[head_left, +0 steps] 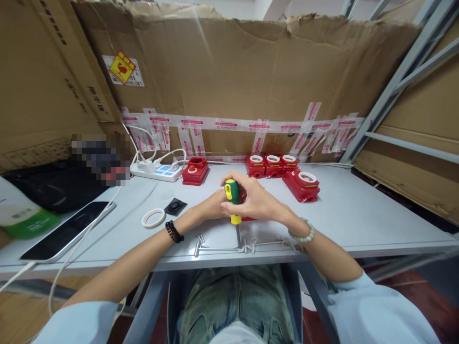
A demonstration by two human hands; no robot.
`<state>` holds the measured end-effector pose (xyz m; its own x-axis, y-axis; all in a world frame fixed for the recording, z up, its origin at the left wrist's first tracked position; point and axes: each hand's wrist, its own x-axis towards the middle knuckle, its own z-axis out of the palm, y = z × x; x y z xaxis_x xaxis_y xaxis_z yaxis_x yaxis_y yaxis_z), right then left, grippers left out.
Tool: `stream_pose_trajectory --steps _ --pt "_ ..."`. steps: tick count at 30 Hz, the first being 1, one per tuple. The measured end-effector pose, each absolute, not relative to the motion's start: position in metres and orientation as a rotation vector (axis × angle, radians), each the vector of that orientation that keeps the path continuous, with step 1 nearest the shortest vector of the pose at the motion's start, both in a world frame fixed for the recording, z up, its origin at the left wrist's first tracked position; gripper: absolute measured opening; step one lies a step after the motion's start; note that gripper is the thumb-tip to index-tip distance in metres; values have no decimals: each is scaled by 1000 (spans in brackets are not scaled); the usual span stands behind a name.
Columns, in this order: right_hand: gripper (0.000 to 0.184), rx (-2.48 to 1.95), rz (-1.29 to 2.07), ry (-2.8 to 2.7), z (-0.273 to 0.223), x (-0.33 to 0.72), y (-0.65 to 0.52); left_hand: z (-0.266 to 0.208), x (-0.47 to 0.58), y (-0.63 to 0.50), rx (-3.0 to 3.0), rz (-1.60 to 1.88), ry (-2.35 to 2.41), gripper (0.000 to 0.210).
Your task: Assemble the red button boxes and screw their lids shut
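Note:
My right hand [256,196] is closed around the green-and-yellow handle of a screwdriver [235,219]. Its metal shaft slants down toward the table's front edge. Close against it on the left is my left hand [215,205], whose fingers are hidden behind the handle and my right hand. Bits of a red part [250,219] show between and below the hands; most of it is covered. Near the front edge, just below my hands, lie a T-shaped metal tool [197,248], small screws [201,239] and white strings [248,246].
Several red boxes with white rings [301,185] stand at the back right. Another red box [195,171] sits beside a white power strip [158,172]. To the left are a white ring [153,218], a black square part [175,206] and a phone [68,231] with cables. Cardboard walls [229,71] enclose the table.

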<state>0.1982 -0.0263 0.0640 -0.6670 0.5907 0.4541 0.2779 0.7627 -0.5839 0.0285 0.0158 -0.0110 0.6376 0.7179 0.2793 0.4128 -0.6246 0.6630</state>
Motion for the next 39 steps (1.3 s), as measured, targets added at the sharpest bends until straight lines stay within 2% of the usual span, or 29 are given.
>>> stream_pose_trajectory --steps 7,20,34,39 --pt "33 -651 617 -2294 65 198 -26 -12 28 17 2313 729 880 26" --pt "33 -719 615 -2055 73 207 -20 -14 26 18 2342 752 957 64" --pt "33 -810 580 -1994 66 203 -12 -12 26 15 2328 717 957 55" --pt "32 -794 542 -1959 69 205 -12 -8 26 12 2316 712 964 63"
